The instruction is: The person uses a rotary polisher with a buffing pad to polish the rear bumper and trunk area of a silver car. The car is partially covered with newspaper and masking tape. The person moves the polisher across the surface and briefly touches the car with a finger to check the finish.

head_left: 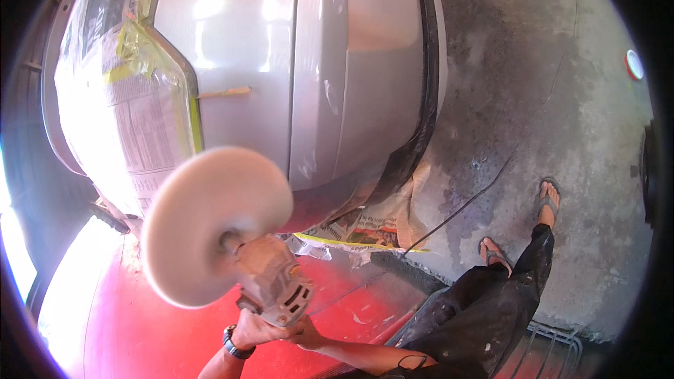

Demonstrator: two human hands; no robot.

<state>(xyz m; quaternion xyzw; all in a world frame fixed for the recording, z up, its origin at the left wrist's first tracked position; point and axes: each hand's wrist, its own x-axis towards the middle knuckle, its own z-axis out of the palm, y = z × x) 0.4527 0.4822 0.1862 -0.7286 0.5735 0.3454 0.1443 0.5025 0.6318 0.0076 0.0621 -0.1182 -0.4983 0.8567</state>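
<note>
A power polisher (275,286) with a large round, pale buffing pad (203,224) is raised in front of me, its pad tilted and slightly blurred. My left hand (251,328), with a watch on the wrist, is closed around the lower side of the tool. Against its rear end, my right hand (307,335) grips from the other side, its fingers partly hidden by the housing. Beyond the pad stands a silver vehicle body (246,35) with glossy reflections. Newspaper (144,123) and yellow-green tape (195,123) mask its window area.
A red car panel (161,330) lies below the tool. The dark cord (467,203) crosses the concrete floor (505,98) beside my sandalled feet. More newspaper (375,228) hangs by the vehicle's lower edge. A metal rack (554,347) and a round white-and-red item (634,64) are at right.
</note>
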